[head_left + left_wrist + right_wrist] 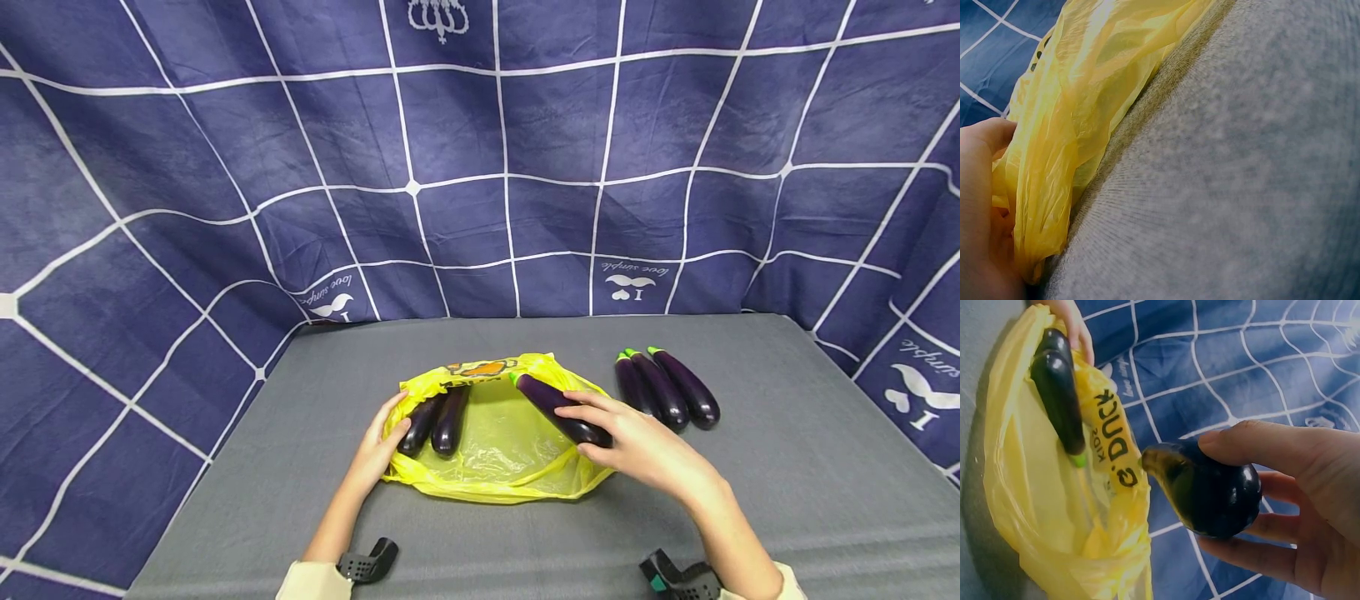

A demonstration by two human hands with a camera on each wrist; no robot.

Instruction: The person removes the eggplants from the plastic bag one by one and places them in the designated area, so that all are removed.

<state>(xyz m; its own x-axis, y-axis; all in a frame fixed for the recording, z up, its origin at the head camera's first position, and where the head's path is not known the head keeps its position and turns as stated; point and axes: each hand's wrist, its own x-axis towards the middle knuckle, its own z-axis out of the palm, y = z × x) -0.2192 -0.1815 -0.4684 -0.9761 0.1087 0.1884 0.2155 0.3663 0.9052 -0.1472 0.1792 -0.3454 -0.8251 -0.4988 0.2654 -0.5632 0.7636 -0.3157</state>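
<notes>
A yellow plastic bag [495, 492] lies with its mouth spread wide on the grey surface. My left hand [380, 446] grips its left rim, thumb on the inner side; in the left wrist view the gathered plastic [1047, 187] sits against that hand. Two dark purple eggplants [450, 421] lie side by side inside the bag at its left. Over the bag's right side, my right hand [637, 437] holds another eggplant [551, 400], its green stem end tilted up and left. From the right wrist, this eggplant [1210, 490] shows between thumb and fingers.
Three more eggplants [663, 387] lie together on the grey surface [787, 467], right of the bag and beyond my right hand. A blue curtain [555, 217] with white grid lines hangs behind and along both sides.
</notes>
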